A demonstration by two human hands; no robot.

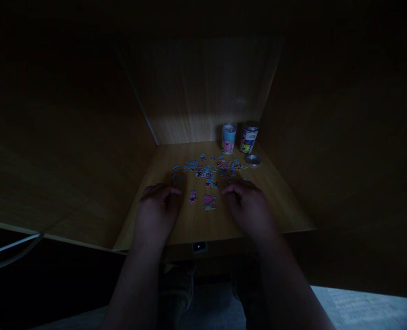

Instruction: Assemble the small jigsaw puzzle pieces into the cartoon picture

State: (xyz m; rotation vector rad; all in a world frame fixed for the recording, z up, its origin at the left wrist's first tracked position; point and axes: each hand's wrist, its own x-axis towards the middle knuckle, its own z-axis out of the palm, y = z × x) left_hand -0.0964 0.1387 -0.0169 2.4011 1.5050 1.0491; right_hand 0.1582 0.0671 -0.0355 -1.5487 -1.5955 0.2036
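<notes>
Pale floor point(368, 300) below; at the near part of a dim, wood-walled desktop point(282, 206), left hand point(157, 206) and right hand point(246, 201) sit with fingers curled, cannot tell if grasping anything. Between them, pink puzzle sections point(209, 201); beyond, scattered loose pieces point(206, 175), metal lid point(253, 160), two canisters point(228, 143), grained back panel point(203, 91).

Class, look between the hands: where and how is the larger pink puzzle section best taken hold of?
The larger pink puzzle section is probably best pinched by its left and right edges, from above and the right: it lies flat and looks thin. The smaller pink section sits to its left, and the right hand is on the other side.
</notes>
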